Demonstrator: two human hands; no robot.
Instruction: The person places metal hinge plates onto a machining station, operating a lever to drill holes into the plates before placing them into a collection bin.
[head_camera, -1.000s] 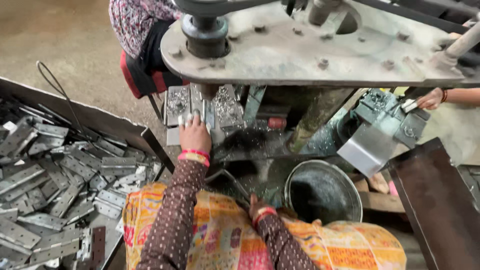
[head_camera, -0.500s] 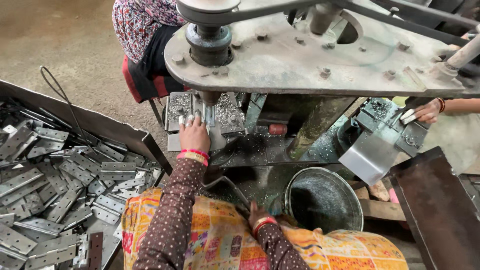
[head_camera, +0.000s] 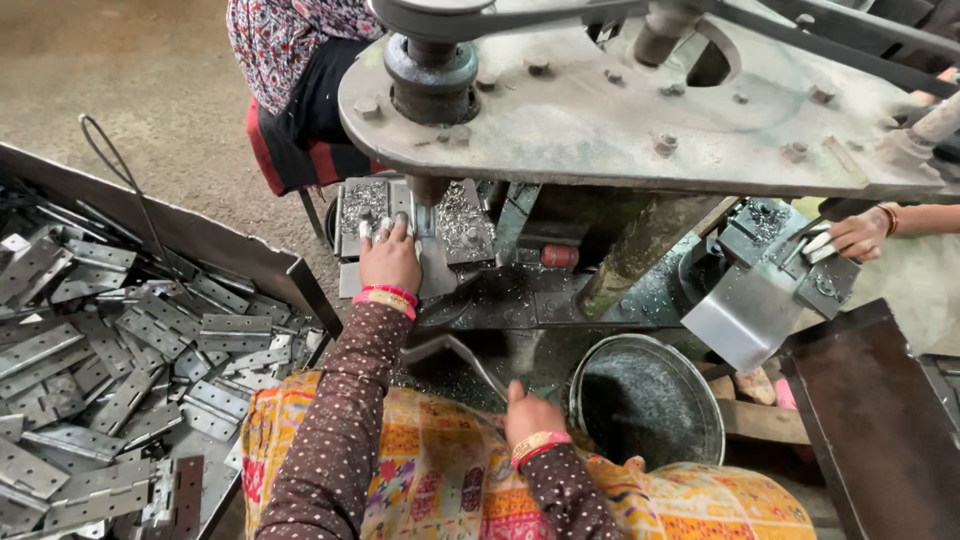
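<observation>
Hinge (head_camera: 392, 222): flat on press bed (head_camera: 455, 225) under ram, long axis left-right, dead ahead of left hand (head_camera: 390, 262), fingers pressed on it. Right hand (head_camera: 530, 415) nearer body, curled round lever (head_camera: 455, 355).

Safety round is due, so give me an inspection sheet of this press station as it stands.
Surface: press bed, dark, strewn with metal shavings.
Job's things: flat metal piece on the bed under the left hand; bent lever by the right hand.
Clutter: tray heaped with grey hinges; metal bucket of dark filings.
Hands: left lies flat on the piece; right rests low beside the lever, grip unclear.
Cables: thin wire loop above the tray.
Surroundings: heavy machine plate overhead; a co-worker's hand at a second fixture; another person seated behind.
</observation>
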